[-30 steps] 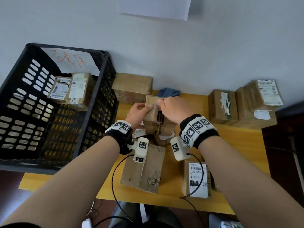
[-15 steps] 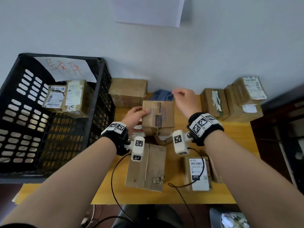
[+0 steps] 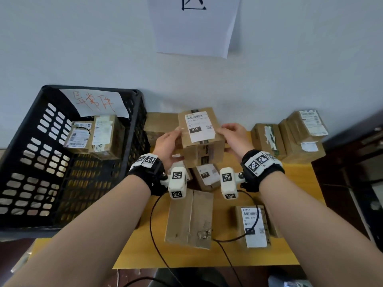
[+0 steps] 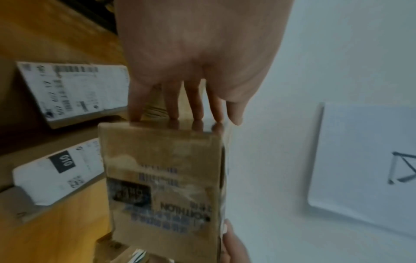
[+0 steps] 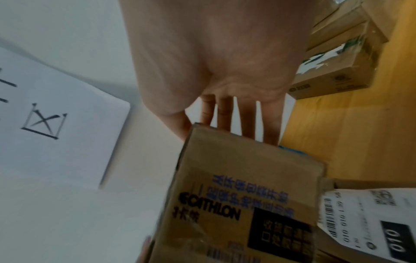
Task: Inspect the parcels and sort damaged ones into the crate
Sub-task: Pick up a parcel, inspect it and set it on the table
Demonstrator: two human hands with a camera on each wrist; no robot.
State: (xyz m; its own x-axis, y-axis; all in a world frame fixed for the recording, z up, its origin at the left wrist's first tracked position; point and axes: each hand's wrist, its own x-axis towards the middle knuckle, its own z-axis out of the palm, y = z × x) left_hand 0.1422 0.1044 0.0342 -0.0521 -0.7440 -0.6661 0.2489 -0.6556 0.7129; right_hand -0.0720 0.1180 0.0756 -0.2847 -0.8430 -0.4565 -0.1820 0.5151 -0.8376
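Pale wall [image 3: 83, 48], yellow wooden table [image 3: 300, 235]

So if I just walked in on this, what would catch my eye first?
Probably the cardboard parcel held up over the middle of the yellow table, left hand and right hand on its sides, its white label with a black "010" facing up. Next, the big black crate at the left, with labelled parcels inside and a paper sign in red handwriting.

Even, soft daylight, faint shadows under the wall paper [image 3: 194, 25]; wrist views motion-blurred, head view edges bowed.
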